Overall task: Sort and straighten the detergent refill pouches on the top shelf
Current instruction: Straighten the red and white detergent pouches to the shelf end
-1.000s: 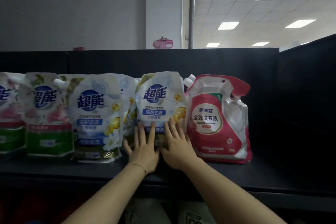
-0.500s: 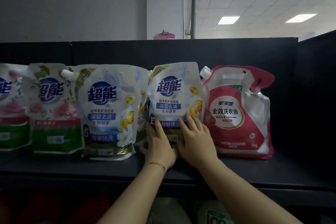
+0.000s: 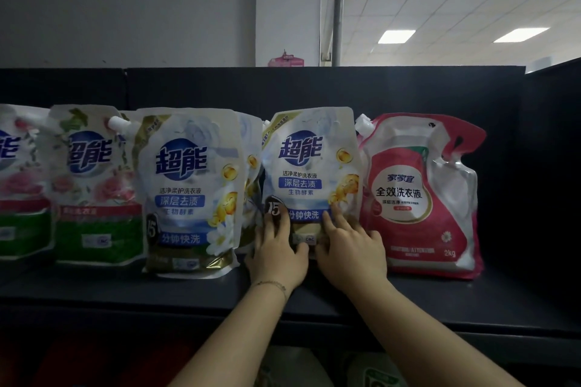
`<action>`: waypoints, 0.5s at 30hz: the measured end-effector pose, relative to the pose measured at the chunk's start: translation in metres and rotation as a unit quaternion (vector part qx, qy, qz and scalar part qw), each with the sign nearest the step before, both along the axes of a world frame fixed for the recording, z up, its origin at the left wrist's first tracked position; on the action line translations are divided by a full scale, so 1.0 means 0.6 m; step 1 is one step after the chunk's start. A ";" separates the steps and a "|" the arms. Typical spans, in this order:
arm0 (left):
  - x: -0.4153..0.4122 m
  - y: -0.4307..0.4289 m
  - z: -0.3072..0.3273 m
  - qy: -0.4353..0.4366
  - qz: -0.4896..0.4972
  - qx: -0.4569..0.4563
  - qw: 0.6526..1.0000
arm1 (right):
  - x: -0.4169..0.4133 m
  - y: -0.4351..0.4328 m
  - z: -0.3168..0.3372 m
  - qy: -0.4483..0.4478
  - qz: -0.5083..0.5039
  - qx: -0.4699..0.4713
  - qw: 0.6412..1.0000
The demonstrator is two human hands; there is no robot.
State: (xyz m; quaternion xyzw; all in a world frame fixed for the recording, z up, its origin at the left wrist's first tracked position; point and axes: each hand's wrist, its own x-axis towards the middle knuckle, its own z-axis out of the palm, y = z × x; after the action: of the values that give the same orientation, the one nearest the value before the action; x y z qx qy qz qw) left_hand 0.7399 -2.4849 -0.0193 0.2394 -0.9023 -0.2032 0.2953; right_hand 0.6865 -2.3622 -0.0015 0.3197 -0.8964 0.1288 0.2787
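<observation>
Left hand (image 3: 276, 258), right hand (image 3: 352, 253): fingers flat, pressing pouch (image 3: 309, 166) base. Likely soft, heavy, slick; hold low.

White-and-gold pouches (image 3: 188, 192): three that can be made out. One stands left of centre, another pouch (image 3: 309, 166) at centre, and a third pouch (image 3: 251, 163) shows as a sliver between them.
Green-and-pink pouches (image 3: 94, 185): two, at the left, the outer one cut off by the frame edge.
Red pouch (image 3: 421, 198): one, right of centre.
Hands: two, left hand (image 3: 276, 251) and right hand (image 3: 352, 251), lower centre.
Bracelet (image 3: 270, 284): one.
Ceiling lights (image 3: 396, 36): three, upper right.
Pole (image 3: 339, 6): one, top centre.
</observation>
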 end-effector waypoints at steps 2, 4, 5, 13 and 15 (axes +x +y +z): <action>0.000 -0.001 0.001 -0.001 -0.001 0.005 1.000 | -0.004 -0.002 -0.002 -0.015 0.003 0.006 1.000; 0.002 0.002 0.004 0.003 0.008 0.005 1.000 | -0.005 -0.001 -0.001 -0.026 0.009 0.006 1.000; 0.002 0.005 0.007 0.009 0.015 0.001 1.000 | -0.005 0.001 0.001 -0.031 0.013 0.008 0.999; 0.060 -0.013 0.025 0.015 -0.058 -0.008 0.998 | 0.005 0.013 0.077 -0.142 -0.013 0.134 0.981; 0.094 -0.027 0.025 0.034 -0.080 -0.035 0.996 | 0.035 0.008 0.094 -0.062 -0.019 0.082 0.995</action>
State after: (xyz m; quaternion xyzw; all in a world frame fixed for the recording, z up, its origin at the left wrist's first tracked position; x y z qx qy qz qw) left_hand 0.7961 -2.5011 -0.0041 0.1486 -0.9147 -0.2020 0.3168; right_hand 0.7075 -2.3572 0.0548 0.3154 -0.9256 0.0689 0.1978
